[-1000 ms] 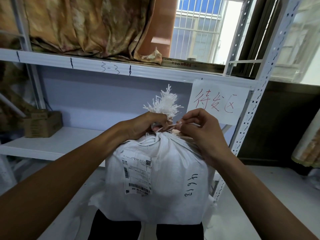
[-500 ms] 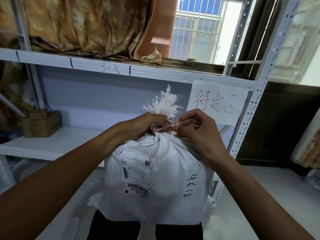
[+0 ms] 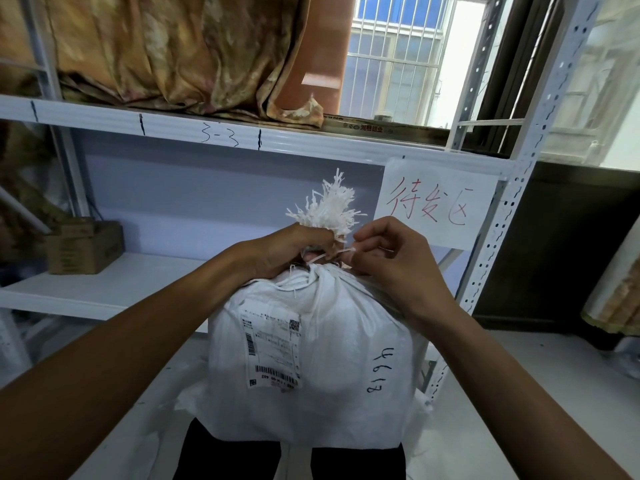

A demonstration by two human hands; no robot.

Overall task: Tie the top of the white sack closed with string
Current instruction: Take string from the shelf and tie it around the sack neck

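Both hands meet at frame centre: the left hand [image 3: 280, 251] clamps the gathered neck of the white sack [image 3: 311, 358], and the right hand [image 3: 388, 261] pinches the string [image 3: 346, 251]. Woven fabric looks soft, bulky and slippery; grip below the frayed top [image 3: 329, 209].
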